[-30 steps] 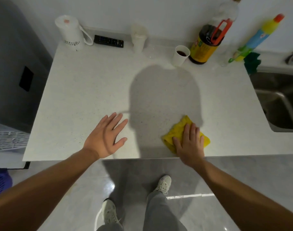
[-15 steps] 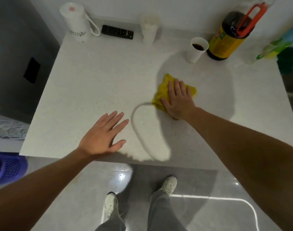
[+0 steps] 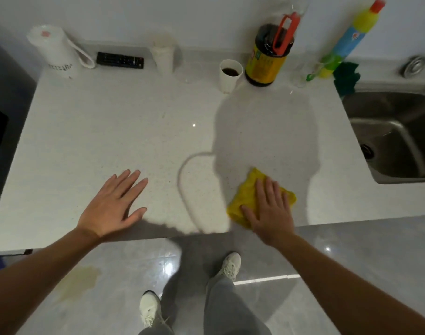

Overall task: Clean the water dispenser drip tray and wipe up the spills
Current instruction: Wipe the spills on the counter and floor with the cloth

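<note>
A yellow cloth (image 3: 246, 197) lies on the white countertop (image 3: 110, 131) near its front edge. My right hand (image 3: 269, 209) presses flat on the cloth, fingers together and pointing away from me. To the left, my left hand (image 3: 112, 206) rests flat on the counter with its fingers spread, holding nothing. No water dispenser or drip tray is in view. A yellowish spill (image 3: 78, 282) stains the grey floor below the counter's left part.
Along the back wall stand a white jug (image 3: 56, 52), a black remote (image 3: 119, 60), a white cup (image 3: 163, 56), a paper cup with dark liquid (image 3: 230, 74), a dark yellow-labelled bottle (image 3: 267, 59) and a cleaner bottle (image 3: 344, 42). A steel sink (image 3: 395, 134) is at right.
My right hand has slid the yellow cloth from the counter's middle back toward the front edge. My left hand has stayed in place.
</note>
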